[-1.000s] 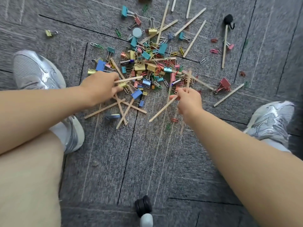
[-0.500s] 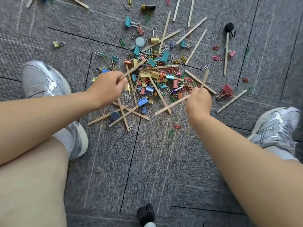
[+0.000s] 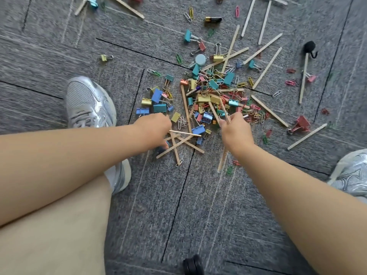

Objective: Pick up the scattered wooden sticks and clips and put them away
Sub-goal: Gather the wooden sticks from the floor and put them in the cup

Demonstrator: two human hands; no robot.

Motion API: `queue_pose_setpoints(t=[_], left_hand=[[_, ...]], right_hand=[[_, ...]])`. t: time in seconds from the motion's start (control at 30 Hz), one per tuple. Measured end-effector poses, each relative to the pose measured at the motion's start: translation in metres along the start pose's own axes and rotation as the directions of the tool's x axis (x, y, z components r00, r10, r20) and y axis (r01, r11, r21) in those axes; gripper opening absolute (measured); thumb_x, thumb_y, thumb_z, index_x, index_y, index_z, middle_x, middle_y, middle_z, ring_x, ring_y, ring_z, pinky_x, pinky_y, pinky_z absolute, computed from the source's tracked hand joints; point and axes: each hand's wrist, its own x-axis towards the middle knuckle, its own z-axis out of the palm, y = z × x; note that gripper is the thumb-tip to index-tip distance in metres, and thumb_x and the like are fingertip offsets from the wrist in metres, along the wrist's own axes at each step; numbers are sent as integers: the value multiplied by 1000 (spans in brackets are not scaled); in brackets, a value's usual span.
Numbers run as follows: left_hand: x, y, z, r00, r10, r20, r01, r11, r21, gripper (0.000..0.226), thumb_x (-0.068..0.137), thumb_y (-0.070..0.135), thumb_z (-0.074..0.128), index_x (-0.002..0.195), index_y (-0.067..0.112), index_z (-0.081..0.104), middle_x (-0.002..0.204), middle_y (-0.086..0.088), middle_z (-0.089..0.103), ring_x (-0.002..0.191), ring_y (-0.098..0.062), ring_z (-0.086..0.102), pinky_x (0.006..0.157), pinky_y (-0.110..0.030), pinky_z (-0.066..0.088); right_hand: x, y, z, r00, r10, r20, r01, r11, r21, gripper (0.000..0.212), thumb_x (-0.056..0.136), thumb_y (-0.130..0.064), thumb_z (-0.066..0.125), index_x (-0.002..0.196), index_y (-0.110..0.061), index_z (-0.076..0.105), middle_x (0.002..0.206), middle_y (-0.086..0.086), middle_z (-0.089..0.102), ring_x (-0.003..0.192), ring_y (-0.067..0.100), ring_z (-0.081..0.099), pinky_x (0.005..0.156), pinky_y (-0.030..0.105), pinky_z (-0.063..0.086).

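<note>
Grey carpet tiles (image 3: pixel 79 46), seen from above. The left hand (image 3: pixel 153 128) has its fingers curled, pinching the near end of one thin wooden stick (image 3: pixel 185 133) that points right, just beside a few crossed sticks (image 3: pixel 176 145) lying flat on the carpet. The right hand (image 3: pixel 236 132) makes a fist round a small bundle of sticks (image 3: pixel 215 112), tips poking out toward the pile, lower ends showing below the wrist. Just beyond both hands is a dense heap of clips (image 3: pixel 208 96), coloured binder clips and paper clips with sticks mixed in. Loose sticks (image 3: pixel 267 70) fan out far right. A big red binder clip (image 3: pixel 301 123) sits right of the heap. A battery (image 3: pixel 213 19) lies near the far edge. There is a silver trainer (image 3: pixel 89 102) left, another trainer (image 3: pixel 353 173) right, and a black caster (image 3: pixel 193 264) at the near edge.
</note>
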Motion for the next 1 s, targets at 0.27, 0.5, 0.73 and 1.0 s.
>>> queue_pose_setpoints(t=[0.27,0.5,0.73,1.0], left_hand=[[0,-15,11,1000,27,13,-24,973,-228,15,83,17,64,84,1,64,80,-10,64,75,-25,61,68,-37,53],[-8,-39,-2,964,-263,-32,139,606,-783,15,85,17,60,70,13,60,65,2,53,56,-13,42,49,-23,34],[-10,-53,-11,933,-361,-4,199,525,-828,29,97,9,42,114,3,66,102,-12,67,86,-25,61,73,-30,49],[-11,-31,4,963,-228,-147,154,906,-395,33,85,39,68,82,8,57,73,-4,53,71,-25,56,59,-31,43]], right_hand=[[-9,-11,-7,985,-108,132,104,994,36,34,95,-29,55,65,-14,50,61,1,50,50,15,41,48,30,40],[-15,-44,-1,977,-190,-94,188,982,-28,43,98,-27,38,57,-13,37,54,1,38,48,17,28,48,30,21],[-5,-87,51,999,-9,43,8,1000,15,12,98,-9,43,101,-2,52,90,7,55,81,25,59,71,34,51],[-6,-83,65,993,-109,-42,101,981,-163,6,94,-9,46,93,-5,50,89,9,54,79,25,49,67,32,41]])
